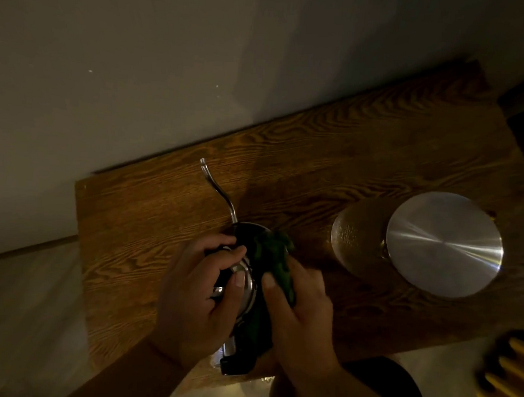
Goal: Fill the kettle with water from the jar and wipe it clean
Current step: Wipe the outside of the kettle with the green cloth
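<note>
A shiny metal kettle with a long thin gooseneck spout stands on the wooden table, near its front edge. My left hand is closed on the kettle's lid and left side. My right hand presses a dark green cloth against the kettle's right side. The kettle's black handle sticks out toward me between my wrists. To the right stands the jar, a hammered metal vessel topped by a round flat steel lid.
A pale wall runs along the table's far edge. A yellow slatted object sits at the lower right, off the table. The room is dim. Bare wood lies left of the kettle and behind it.
</note>
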